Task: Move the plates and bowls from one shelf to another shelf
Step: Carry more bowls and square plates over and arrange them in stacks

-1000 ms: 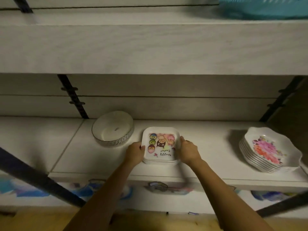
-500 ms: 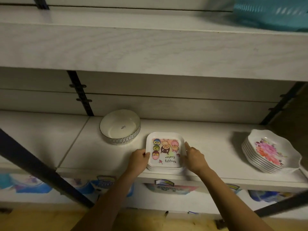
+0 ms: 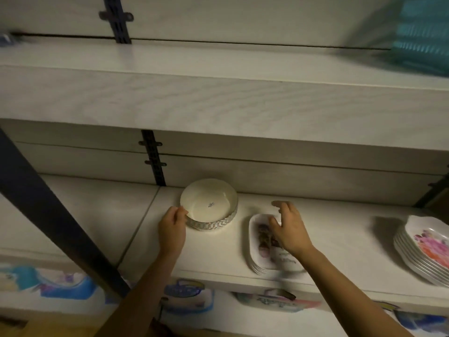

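So where this stands, as far as I can tell: all the dishes in view sit on the middle shelf, and the upper shelf only shows a teal basket at its far right. I can't tell which shelf is the source, so either nothing has gone up yet or this is the drop-off spot. Count: one white bowl with a patterned band (maybe more nested under it, too blurry to say), one stack of square cartoon plates just right of it showing maybe four or five rims, and one taller stack of flower plates well off to the right. The left hand has its fingers curled onto the bowl's left rim, looks like a pinch. The right hand hovers over the square plates, fingers loosely spread, holding nothing.
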### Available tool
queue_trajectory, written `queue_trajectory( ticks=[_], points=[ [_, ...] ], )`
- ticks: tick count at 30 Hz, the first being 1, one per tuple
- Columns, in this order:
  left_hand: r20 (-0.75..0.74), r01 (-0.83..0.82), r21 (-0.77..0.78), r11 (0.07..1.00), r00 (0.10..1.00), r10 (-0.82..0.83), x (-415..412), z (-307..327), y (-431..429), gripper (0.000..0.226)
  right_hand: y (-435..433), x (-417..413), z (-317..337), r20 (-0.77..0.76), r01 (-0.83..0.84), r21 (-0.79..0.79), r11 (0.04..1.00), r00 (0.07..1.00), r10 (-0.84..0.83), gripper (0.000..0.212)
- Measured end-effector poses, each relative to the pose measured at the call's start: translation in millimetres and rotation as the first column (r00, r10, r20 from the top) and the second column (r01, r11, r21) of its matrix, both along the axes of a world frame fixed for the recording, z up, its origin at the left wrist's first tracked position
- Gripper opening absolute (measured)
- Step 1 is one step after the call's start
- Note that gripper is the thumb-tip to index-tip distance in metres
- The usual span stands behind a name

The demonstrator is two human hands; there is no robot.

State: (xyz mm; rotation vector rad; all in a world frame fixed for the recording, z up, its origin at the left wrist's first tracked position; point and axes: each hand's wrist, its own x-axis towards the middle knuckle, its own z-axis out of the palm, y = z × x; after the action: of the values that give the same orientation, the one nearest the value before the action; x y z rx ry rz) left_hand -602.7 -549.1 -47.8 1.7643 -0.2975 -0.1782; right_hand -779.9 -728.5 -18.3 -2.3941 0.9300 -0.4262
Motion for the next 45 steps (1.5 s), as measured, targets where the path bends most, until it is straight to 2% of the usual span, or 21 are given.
queue_trajectory(
  ticks=[6, 8, 9, 11, 12, 17, 22, 32, 45],
  points=[
    [-0.037, 0.113, 0.093, 0.989, 0.993, -0.110, 68, 4, 8, 0.022, 24, 77, -2, 0.045, 0.041, 0.318, 0.947, 0.997, -0.058, 0.046],
    [-0.090, 0.204, 0.135, 0.970, 0.977, -0.193, 79, 3, 3, 0.010, 31, 95, -8, 0.064, 0.073, 0.416, 0.906, 0.992, -0.109, 0.052],
    [-0.146, 0.261, 0.152, 0.953, 0.960, -0.239, 83, 0, 0, 0.017, 34, 101, -12, 0.054, 0.087, 0.434, 0.896, 0.991, -0.123, 0.055],
    [-0.285, 0.374, 0.102, 0.922, 0.899, -0.333, 88, -10, -6, 0.040, 42, 107, -19, 0.006, 0.104, 0.426, 0.899, 0.993, -0.118, 0.056],
    [-0.323, 0.415, 0.071, 0.907, 0.870, -0.373, 91, -19, -9, 0.044, 45, 109, -21, -0.011, 0.103, 0.416, 0.903, 0.994, -0.108, 0.054],
    [-0.324, 0.435, 0.057, 0.898, 0.859, -0.396, 94, -32, -16, 0.054, 51, 110, -29, -0.048, 0.114, 0.367, 0.923, 0.994, -0.103, 0.053],
    [-0.317, 0.437, 0.093, 0.895, 0.865, -0.389, 83, -27, -5, 0.056, 59, 98, -24, -0.041, 0.070, 0.376, 0.924, 0.997, -0.059, 0.048],
    [-0.398, 0.390, 0.055, 0.919, 0.853, -0.338, 38, -12, 39, 0.051, 92, 67, -23, -0.017, -0.001, 0.396, 0.918, 1.000, 0.009, 0.055],
    [-0.379, 0.407, 0.136, 0.903, 0.864, -0.332, 25, -4, 65, 0.051, 113, 56, -28, -0.039, 0.024, 0.404, 0.915, 0.999, -0.009, 0.058]
  ],
)
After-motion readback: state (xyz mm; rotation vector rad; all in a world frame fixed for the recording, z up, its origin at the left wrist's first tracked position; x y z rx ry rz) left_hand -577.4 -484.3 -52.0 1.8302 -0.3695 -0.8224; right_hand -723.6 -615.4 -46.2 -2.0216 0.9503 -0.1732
